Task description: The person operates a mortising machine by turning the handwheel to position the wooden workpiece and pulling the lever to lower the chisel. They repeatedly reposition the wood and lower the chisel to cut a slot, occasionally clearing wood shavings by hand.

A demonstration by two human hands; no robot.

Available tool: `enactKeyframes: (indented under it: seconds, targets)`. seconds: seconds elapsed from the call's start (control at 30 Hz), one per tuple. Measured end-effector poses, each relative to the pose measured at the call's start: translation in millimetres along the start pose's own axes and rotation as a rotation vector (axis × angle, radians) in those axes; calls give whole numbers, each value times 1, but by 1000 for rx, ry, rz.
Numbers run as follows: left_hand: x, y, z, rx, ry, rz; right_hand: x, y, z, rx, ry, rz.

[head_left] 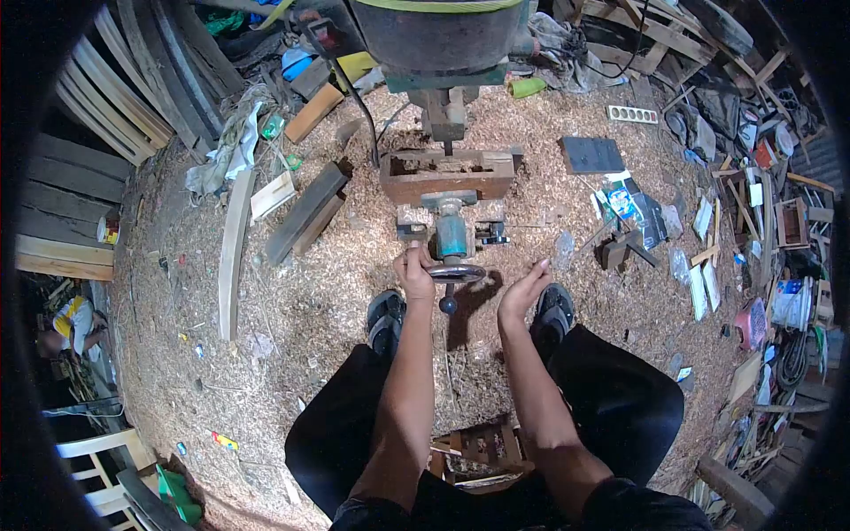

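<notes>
My left hand (415, 274) is closed around the left side of the rim of a metal handwheel (473, 273). A lever with a dark ball knob (448, 305) hangs just below the wheel. My right hand (524, 292) is off the wheel to its right, fingers stretched out, holding nothing. Beyond the wheel is a green machine part (452, 235) at the front of a drilling or mortising machine (440, 40). A wooden block (447, 188) with hollowed slots sits crosswise there. Above the block points the machine's bit (448, 147).
Wood shavings (345, 305) cover the floor. Timber beams (305, 212) and a long plank (235, 257) lie to the left. At right are a dark board (591, 155), a power strip (632, 114) and scrap wood. A person (78, 323) crouches at far left.
</notes>
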State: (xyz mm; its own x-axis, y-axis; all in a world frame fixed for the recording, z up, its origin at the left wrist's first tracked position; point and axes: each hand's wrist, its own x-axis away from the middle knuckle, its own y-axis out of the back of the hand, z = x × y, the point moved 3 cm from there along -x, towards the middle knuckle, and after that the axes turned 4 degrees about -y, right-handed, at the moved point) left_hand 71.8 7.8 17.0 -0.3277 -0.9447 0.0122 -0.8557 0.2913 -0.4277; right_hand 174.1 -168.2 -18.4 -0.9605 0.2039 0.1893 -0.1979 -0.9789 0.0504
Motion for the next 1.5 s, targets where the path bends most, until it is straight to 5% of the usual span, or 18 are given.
enactKeyframes:
  seconds: [0.07,0.17,0.37,0.4,0.53,0.63,0.77,0.93,1.0,1.1,1.23,1.3,1.33,1.5]
  targets:
    - [3,-1,-5,-70,10,-13,13,-14,37,-27,220,8]
    - [-5,-5,-5,-59,-8,-27,38,-77,87,-201,281,227]
    - [8,-2,1,-51,37,-134,30,-66,70,-241,174,270]
    - [5,-1,-3,-19,16,-33,29,-62,66,-217,203,302]
    - [6,-5,-9,-50,-2,-64,14,-35,26,-35,65,150]
    - [7,-4,-12,-135,-10,-41,6,-22,-2,162,-213,271]
    - [4,-1,-6,-112,0,-8,-31,-45,-80,17,-199,445]
    - [4,-5,-13,-136,-35,-17,-26,-68,-52,-172,-133,365]
    - [5,-7,-13,-112,-25,-46,-15,-63,-31,-513,-351,331]
    - [0,1,1,-70,-90,7,-14,-61,-19,-553,-496,333]
    - [2,6,3,-131,-10,42,-9,-56,-6,232,426,288]
    - [3,5,1,-129,-7,32,-4,-55,-22,-174,-175,417]
    - [3,3,0,-126,-7,27,-17,-55,-41,-262,-315,420]
    - [2,-1,-2,-79,-52,-10,-22,-51,-43,110,296,284]
